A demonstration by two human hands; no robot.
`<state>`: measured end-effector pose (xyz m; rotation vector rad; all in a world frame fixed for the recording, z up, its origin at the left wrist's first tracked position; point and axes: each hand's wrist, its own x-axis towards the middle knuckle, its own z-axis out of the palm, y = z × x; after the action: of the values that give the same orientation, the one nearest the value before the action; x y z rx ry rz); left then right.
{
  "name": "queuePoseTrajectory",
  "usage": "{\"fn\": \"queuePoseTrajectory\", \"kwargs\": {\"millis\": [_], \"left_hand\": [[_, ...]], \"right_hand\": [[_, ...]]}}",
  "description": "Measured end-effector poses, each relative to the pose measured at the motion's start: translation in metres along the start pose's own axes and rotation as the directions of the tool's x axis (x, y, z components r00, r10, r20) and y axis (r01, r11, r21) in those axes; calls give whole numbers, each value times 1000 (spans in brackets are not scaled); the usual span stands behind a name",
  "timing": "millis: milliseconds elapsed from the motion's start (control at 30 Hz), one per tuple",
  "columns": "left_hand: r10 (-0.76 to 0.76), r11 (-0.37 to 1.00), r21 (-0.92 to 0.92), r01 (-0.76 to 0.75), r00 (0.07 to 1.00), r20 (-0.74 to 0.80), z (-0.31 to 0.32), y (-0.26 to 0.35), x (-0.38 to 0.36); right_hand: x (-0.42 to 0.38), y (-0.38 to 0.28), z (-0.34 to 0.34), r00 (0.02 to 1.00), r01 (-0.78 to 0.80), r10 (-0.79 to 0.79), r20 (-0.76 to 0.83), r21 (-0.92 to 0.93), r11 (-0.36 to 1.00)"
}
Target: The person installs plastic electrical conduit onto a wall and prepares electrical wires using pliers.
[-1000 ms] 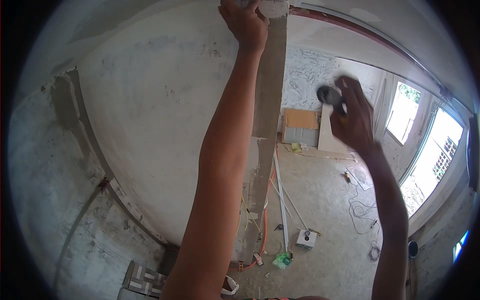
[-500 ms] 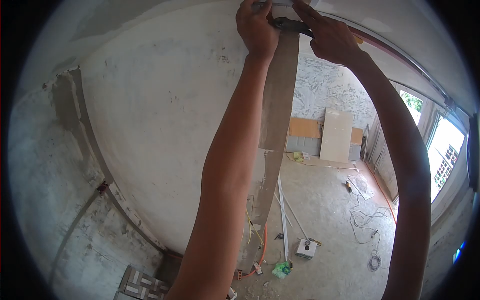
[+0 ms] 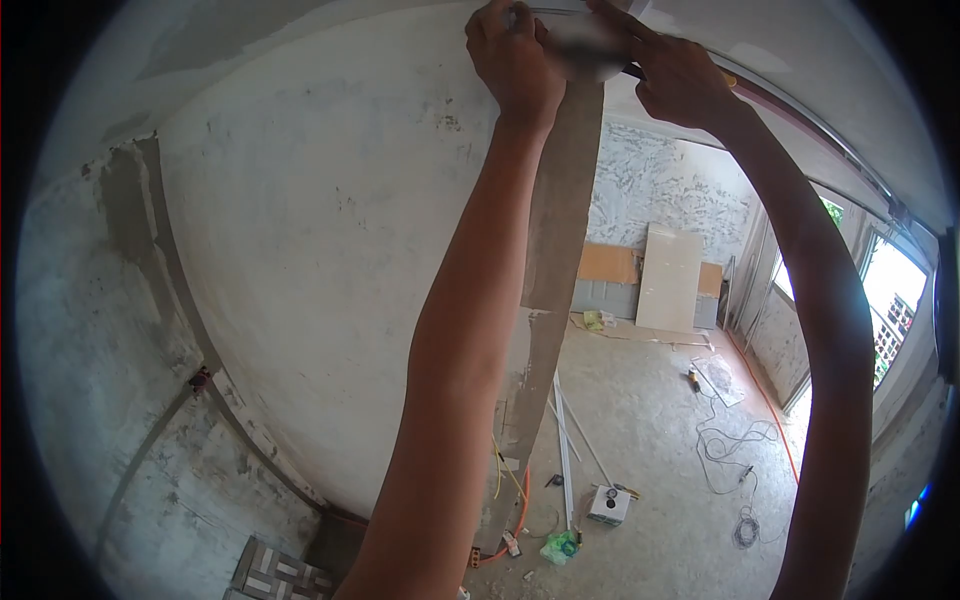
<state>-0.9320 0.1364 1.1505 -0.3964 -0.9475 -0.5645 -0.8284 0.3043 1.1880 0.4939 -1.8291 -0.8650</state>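
Both of my arms reach up to the top of the view, where the wall's end meets the ceiling. My left hand [image 3: 515,65] has its fingers curled at a pale metal strip [image 3: 560,10] along the ceiling; what they hold is hard to make out. To its right, my right hand [image 3: 680,75] is closed around a dark-handled tool, with its index finger stretched toward the strip. A blurred patch between the hands hides most of the tool. The grey-brown plastered wall edge [image 3: 560,200] runs down just below them.
A large pale wall [image 3: 330,250] fills the left. On the floor lie a white box [image 3: 609,504], a green bag [image 3: 560,546], long white strips [image 3: 565,450] and tangled cable [image 3: 735,440]. Boards [image 3: 670,275] lean at the far wall. Windows [image 3: 895,290] stand at the right.
My right hand has shifted slightly right and down. The view has tilted a little, and the area between my hands is now blurred.
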Motion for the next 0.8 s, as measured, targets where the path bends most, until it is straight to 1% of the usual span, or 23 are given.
{"fn": "queuePoseTrajectory", "kwargs": {"millis": [33, 100, 200, 233, 300, 400, 433, 500, 533, 600, 633, 733, 800], "left_hand": [[12, 1000, 0, -12, 1000, 21, -1, 0, 1], [43, 998, 53, -42, 999, -18, 4, -3, 0], [92, 991, 101, -88, 995, -29, 6, -4, -1], [108, 988, 113, -104, 994, -25, 5, -5, -2], [131, 981, 140, -131, 991, 9, 0, -2, -3], [151, 974, 154, -164, 984, 92, -4, -1, 0], [155, 973, 153, -174, 980, 126, -5, -1, 2], [159, 965, 185, -184, 977, 140, -2, -4, 0], [161, 961, 201, -189, 976, 147, 0, -6, -1], [182, 966, 166, -200, 977, 114, 0, -7, -1], [192, 967, 148, -205, 977, 97, 0, -7, -1], [198, 970, 127, -206, 978, 70, 0, -6, 0], [228, 964, 131, -231, 973, 44, 2, -8, 1]], "right_hand": [[1, 2, 4, 1000, 12, -12, -19, -5, 1000], [2, 4, 5, 998, 36, -37, -54, -17, 999], [4, 2, -11, 994, -24, 21, 112, 25, 999], [4, 3, -13, 992, -14, 11, 123, 20, 1000], [4, 4, -16, 989, 6, -7, 146, 9, 1000], [2, 8, -20, 987, -83, 64, 150, 123, 989], [2, 7, -20, 986, -81, 62, 155, 120, 989], [0, 5, -18, 984, -83, 63, 168, 115, 990], [-3, 5, -6, 993, -103, 94, 76, 129, 986], [-13, 8, 40, 981, -142, 160, -109, 157, 977], [-16, 17, 61, 953, -28, 54, -299, 92, 995], [-18, 16, 64, 868, 122, -93, -488, 28, 992], [-21, 17, 70, 870, 75, -32, -492, 68, 995]]}}
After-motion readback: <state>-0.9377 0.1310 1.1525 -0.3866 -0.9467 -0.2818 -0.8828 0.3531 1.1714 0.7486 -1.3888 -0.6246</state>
